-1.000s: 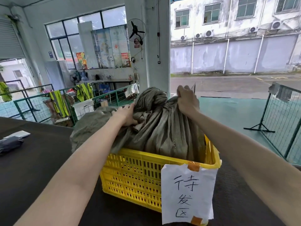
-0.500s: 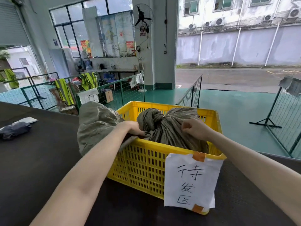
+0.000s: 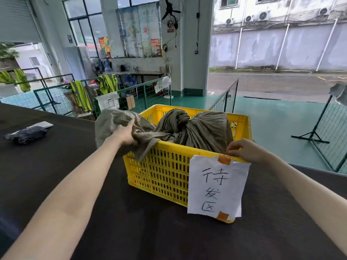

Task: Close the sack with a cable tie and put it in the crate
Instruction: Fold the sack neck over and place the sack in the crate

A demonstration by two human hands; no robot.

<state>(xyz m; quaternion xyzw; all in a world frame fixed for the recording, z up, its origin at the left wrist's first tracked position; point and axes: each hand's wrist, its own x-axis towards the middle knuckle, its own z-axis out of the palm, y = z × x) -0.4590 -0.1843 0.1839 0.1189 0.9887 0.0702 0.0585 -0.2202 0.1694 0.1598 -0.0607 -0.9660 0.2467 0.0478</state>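
Note:
A grey-green woven sack with its neck bunched into a knot-like twist lies inside the yellow slotted crate on the dark table. Part of the sack, or a second one, hangs over the crate's left rim. My left hand grips that overhanging fabric. At the crate's near right rim, my right hand rests with its fingers curled on the edge, next to the sack. No cable tie shows.
A white paper sign with handwritten characters is taped to the crate's front. A dark bundle and a flat white item lie on the table at the left. Green wire fences stand beyond the table.
The sack has gone down from above the crate into it. My right hand has let go of the sack and come back to the near rim. My left hand has shifted onto the overhanging fabric.

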